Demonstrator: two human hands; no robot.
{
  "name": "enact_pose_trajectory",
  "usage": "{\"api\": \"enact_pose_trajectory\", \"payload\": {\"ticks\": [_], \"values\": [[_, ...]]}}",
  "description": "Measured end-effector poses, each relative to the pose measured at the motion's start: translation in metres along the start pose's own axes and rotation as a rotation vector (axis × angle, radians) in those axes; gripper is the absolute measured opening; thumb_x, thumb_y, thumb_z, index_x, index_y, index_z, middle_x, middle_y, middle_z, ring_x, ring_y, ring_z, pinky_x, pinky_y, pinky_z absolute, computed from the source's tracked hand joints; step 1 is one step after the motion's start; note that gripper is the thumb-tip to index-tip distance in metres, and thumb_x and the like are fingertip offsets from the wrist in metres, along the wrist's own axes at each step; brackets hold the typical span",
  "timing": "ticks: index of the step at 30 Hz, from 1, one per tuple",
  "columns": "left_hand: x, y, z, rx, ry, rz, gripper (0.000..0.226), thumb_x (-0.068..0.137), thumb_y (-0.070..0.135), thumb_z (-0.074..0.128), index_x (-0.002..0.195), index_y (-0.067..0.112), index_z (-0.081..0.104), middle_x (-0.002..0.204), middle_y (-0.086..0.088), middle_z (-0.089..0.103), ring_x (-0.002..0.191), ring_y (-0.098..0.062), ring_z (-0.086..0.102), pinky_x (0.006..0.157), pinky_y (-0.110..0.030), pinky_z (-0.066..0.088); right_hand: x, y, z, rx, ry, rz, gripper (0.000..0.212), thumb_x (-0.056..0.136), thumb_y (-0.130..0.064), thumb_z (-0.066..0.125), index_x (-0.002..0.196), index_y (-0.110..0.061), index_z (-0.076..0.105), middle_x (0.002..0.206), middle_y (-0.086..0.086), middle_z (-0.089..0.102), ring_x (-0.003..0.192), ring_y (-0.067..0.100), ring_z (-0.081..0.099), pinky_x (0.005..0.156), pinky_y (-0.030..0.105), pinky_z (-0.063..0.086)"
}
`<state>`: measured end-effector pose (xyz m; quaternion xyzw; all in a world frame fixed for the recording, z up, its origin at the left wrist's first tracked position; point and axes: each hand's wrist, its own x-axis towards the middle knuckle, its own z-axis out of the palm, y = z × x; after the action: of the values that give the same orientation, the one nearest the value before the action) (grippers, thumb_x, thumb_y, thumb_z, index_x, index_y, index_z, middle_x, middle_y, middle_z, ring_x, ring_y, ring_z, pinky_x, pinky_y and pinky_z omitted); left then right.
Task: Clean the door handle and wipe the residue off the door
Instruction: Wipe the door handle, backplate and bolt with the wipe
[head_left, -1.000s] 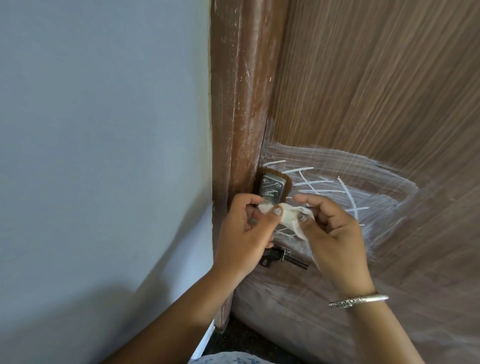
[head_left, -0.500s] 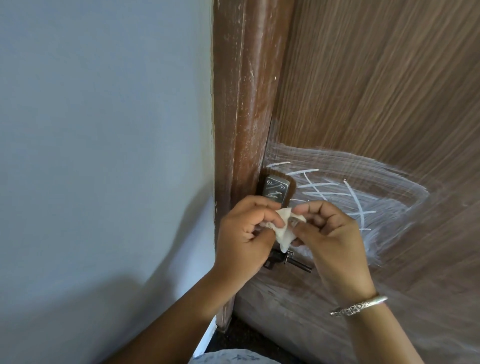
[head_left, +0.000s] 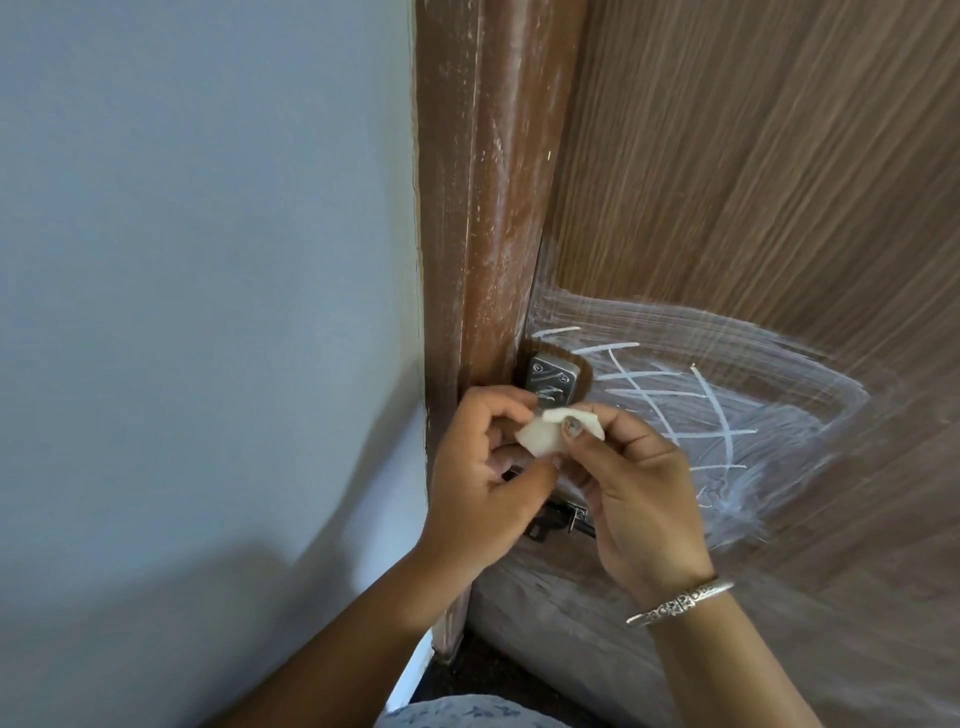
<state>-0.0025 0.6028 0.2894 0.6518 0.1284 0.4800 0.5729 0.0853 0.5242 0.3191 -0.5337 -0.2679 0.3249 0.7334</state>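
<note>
**Door, handle, cloth: both hands pinching**

- Left hand (head_left: 483, 483): curling at 7 o'clock of the plate, fingers bent in, thumb and fingertips pinching the cloth's left edge.
- Right hand (head_left: 639, 493): closing at 5 o'clock of the plate, thumb pressing the cloth against the forefinger; nail showing on top of the fabric.
- Cloth (head_left: 540, 439): small, white, crumpled; hanging between both hands, just under the plate.
- Plate (head_left: 551, 383): metal, screwed, showing white smears; sitting at the door's left edge, beside the frame.
- Handle (head_left: 563, 519): dark, partly hiding behind the hands at 6 o'clock of the plate; shape hard to tell.
- Door (head_left: 779, 182): wood grain, carrying residue.
- Residue (head_left: 727, 405): white crossed lines and hazy smears, spreading from the plate toward 3 o'clock and down to 5 o'clock.
- Frame (head_left: 483, 208): brown, scuffed, running up at 12 o'clock.
- Wall (head_left: 208, 260): pale blue, lying at 9 o'clock.
- Bangle (head_left: 680, 603): silver, circling the right wrist.
</note>
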Motion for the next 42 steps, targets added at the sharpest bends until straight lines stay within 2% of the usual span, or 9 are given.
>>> {"api": "enact_pose_trajectory", "payload": {"ticks": [6, 11, 16, 21, 26, 30, 33, 37, 42], "values": [[0.009, 0.001, -0.005, 0.106, -0.072, -0.031, 0.017, 0.082, 0.007, 0.063, 0.094, 0.020, 0.063, 0.087, 0.006, 0.069, 0.075, -0.014, 0.068, 0.063, -0.033, 0.057, 0.000, -0.005, -0.011, -0.262, -0.062, -0.142, 0.036, 0.087, 0.002, 0.057, 0.085, -0.034, 0.065, 0.086, 0.005, 0.072, 0.074, 0.022, 0.070, 0.058, 0.028, 0.057], [0.014, 0.003, -0.007, -0.137, -0.118, -0.146, 0.009, 0.078, 0.015, 0.065, 0.086, 0.019, 0.066, 0.082, 0.000, 0.067, 0.075, -0.017, 0.066, 0.065, -0.034, 0.055, 0.002, -0.005, -0.018, -0.400, -0.067, -0.227, 0.050, 0.081, 0.019, 0.055, 0.070, -0.029, 0.067, 0.096, -0.002, 0.070, 0.086, 0.017, 0.069, 0.069, 0.032, 0.056], [0.016, 0.001, -0.006, -0.184, -0.180, -0.247, 0.014, 0.083, 0.018, 0.069, 0.096, 0.017, 0.065, 0.083, 0.003, 0.070, 0.075, -0.013, 0.068, 0.063, -0.028, 0.058, 0.004, -0.009, -0.014, -0.515, -0.073, -0.363, 0.022, 0.070, -0.001, 0.074, 0.070, -0.022, 0.070, 0.103, 0.005, 0.059, 0.094, 0.001, 0.061, 0.071, 0.013, 0.050], [0.014, -0.002, -0.005, -0.263, -0.034, -0.224, 0.012, 0.075, 0.013, 0.070, 0.086, 0.014, 0.067, 0.075, -0.004, 0.071, 0.064, -0.013, 0.069, 0.059, -0.025, 0.057, 0.008, -0.003, -0.006, -0.122, 0.028, -0.163, 0.037, 0.073, 0.015, 0.066, 0.095, -0.013, 0.056, 0.087, 0.001, 0.072, 0.079, 0.017, 0.071, 0.064, 0.030, 0.059], [0.010, -0.008, -0.003, -0.237, 0.027, -0.156, 0.019, 0.079, 0.003, 0.066, 0.089, 0.019, 0.067, 0.082, -0.001, 0.072, 0.075, -0.015, 0.070, 0.066, -0.032, 0.059, 0.009, 0.003, -0.001, -0.077, 0.035, -0.123, 0.021, 0.068, -0.008, 0.073, 0.088, -0.015, 0.070, 0.084, 0.008, 0.073, 0.078, 0.022, 0.069, 0.069, 0.034, 0.059], [0.004, -0.012, -0.006, 0.188, 0.127, 0.001, 0.025, 0.082, 0.014, 0.067, 0.098, 0.032, 0.061, 0.087, 0.011, 0.070, 0.084, -0.008, 0.068, 0.076, -0.025, 0.056, 0.016, 0.004, -0.005, -0.590, 0.185, -0.516, 0.028, 0.077, -0.001, 0.070, 0.084, -0.028, 0.067, 0.075, -0.004, 0.065, 0.073, 0.010, 0.062, 0.066, 0.021, 0.052], [-0.004, -0.018, -0.004, 0.367, 0.110, 0.075, 0.034, 0.082, 0.011, 0.064, 0.115, 0.018, 0.058, 0.113, 0.008, 0.064, 0.106, -0.003, 0.062, 0.090, -0.017, 0.049, 0.028, -0.001, -0.009, -1.068, 0.279, -0.832, 0.028, 0.073, -0.001, 0.065, 0.098, -0.014, 0.070, 0.078, 0.003, 0.059, 0.065, 0.005, 0.054, 0.059, 0.012, 0.043], [-0.012, -0.025, -0.001, 0.423, 0.011, 0.006, 0.058, 0.081, 0.013, 0.062, 0.135, 0.008, 0.041, 0.140, -0.004, 0.048, 0.129, -0.008, 0.045, 0.105, -0.025, 0.039, 0.037, -0.001, -0.005, -1.333, 0.173, -1.014, 0.010, 0.084, -0.002, 0.059, 0.089, -0.003, 0.068, 0.077, 0.010, 0.065, 0.060, 0.024, 0.060, 0.047, 0.032, 0.050], [-0.013, -0.028, -0.002, 0.392, -0.022, -0.110, 0.064, 0.083, 0.020, 0.060, 0.140, 0.005, 0.034, 0.142, -0.003, 0.046, 0.132, -0.005, 0.041, 0.107, -0.032, 0.040, 0.044, 0.003, 0.007, -1.645, 0.032, -0.999, 0.005, 0.076, -0.002, 0.073, 0.077, -0.001, 0.068, 0.068, 0.010, 0.058, 0.054, 0.025, 0.054, 0.041, 0.025, 0.038]]}}
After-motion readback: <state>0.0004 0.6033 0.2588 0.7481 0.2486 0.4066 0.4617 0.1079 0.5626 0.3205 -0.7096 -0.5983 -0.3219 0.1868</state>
